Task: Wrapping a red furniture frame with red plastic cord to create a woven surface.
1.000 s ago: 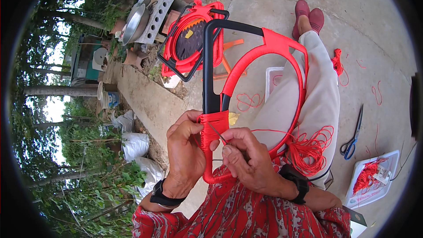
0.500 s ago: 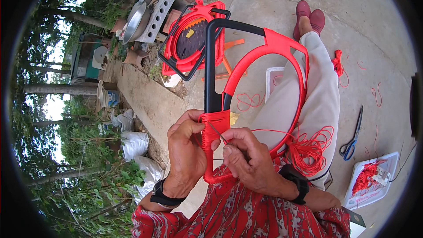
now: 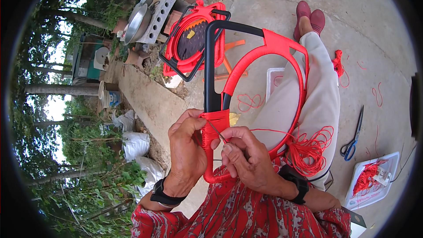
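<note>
A black frame (image 3: 210,75) with rounded corners and an inner ring rests on my lap, much of it wrapped in red cord. My left hand (image 3: 187,154) is closed on the wrapped left side (image 3: 216,121), thumb and fingertips pressing at its edge. In my right hand (image 3: 246,156) a thin, dark needle (image 3: 216,130) is pinched, its tip slanting up toward my left thumb across the red wrapping. Red cord runs rightward from near my right hand to a loose bundle of red cord (image 3: 310,154) on my thigh. The fingers behind the frame are partly hidden.
Other red-wrapped frames (image 3: 194,39) are stacked on an orange-legged stool ahead. Blue-handled scissors (image 3: 349,149) lie on the concrete at right, near a white tray (image 3: 352,202) of red cord. Cord scraps lie about. White sacks (image 3: 136,145) and pots (image 3: 139,24) stand at left.
</note>
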`<state>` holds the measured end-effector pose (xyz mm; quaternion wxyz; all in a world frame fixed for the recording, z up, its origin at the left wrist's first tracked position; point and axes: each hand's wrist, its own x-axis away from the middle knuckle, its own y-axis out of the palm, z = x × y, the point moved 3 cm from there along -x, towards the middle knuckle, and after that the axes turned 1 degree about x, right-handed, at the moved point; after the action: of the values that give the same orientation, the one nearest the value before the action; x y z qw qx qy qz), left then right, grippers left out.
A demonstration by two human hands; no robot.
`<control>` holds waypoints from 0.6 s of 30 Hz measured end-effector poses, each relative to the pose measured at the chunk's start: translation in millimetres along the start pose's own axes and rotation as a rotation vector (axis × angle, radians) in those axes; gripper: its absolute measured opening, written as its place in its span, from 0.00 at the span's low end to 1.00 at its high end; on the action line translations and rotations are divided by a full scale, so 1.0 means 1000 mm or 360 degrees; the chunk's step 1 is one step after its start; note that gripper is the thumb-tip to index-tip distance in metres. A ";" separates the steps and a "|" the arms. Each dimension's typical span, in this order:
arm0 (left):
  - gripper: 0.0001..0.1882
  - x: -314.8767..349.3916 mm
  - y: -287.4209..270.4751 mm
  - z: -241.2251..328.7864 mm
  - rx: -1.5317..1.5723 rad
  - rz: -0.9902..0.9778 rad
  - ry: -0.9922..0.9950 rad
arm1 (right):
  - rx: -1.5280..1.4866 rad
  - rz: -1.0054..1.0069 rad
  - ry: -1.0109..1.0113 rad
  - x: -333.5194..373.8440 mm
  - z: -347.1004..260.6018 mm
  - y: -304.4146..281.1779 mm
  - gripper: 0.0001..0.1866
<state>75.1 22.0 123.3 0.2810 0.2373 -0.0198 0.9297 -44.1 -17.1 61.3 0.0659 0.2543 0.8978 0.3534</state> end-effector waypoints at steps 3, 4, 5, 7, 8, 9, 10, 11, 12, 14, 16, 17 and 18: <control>0.07 0.000 0.002 0.001 -0.0023 0.0011 0.0006 | -0.0022 0.0010 0.0024 0.000 0.000 0.000 0.10; 0.07 0.001 0.003 0.001 -0.0030 0.0020 0.0008 | -0.0023 0.0009 0.0023 0.000 0.001 -0.001 0.10; 0.07 0.001 0.004 0.001 -0.0037 0.0029 0.0011 | -0.0029 -0.0003 0.0015 0.001 0.003 -0.001 0.10; 0.07 0.001 0.006 0.002 -0.0054 0.0038 0.0013 | -0.0037 -0.0016 0.0006 0.000 0.004 -0.001 0.10; 0.06 0.001 0.006 0.002 -0.0071 0.0046 0.0015 | -0.0020 0.0000 -0.0033 0.000 0.004 0.000 0.10; 0.06 0.001 0.005 0.002 -0.0072 0.0046 0.0016 | -0.0003 0.0017 -0.0073 -0.001 0.003 0.000 0.10; 0.06 0.000 0.004 0.002 -0.0089 0.0023 0.0020 | -0.0003 0.0016 -0.0075 -0.001 0.003 0.001 0.10; 0.06 0.000 0.004 0.002 -0.0105 0.0000 0.0024 | 0.0018 0.0013 -0.0059 -0.001 0.002 0.001 0.10; 0.06 0.000 0.005 0.003 -0.0106 -0.0001 0.0026 | 0.0040 0.0010 -0.0042 -0.001 0.002 0.001 0.09; 0.06 0.001 0.006 0.002 -0.0108 0.0079 0.0036 | 0.0026 0.0032 -0.0009 -0.002 -0.001 0.003 0.09; 0.05 0.000 0.007 0.002 -0.0117 0.0088 0.0040 | 0.0014 0.0054 0.0024 -0.002 -0.001 0.005 0.08; 0.05 0.000 0.007 0.002 -0.0125 0.0096 0.0045 | -0.0013 0.0075 0.0054 -0.002 0.000 0.005 0.07; 0.05 -0.001 0.008 0.002 -0.0126 0.0097 0.0046 | -0.0039 0.0095 0.0085 -0.001 0.002 0.006 0.07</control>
<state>72.4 14.7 125.2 0.2620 0.2119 -0.0597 0.9396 -40.2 -13.4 63.7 0.0345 0.2705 0.8869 0.3729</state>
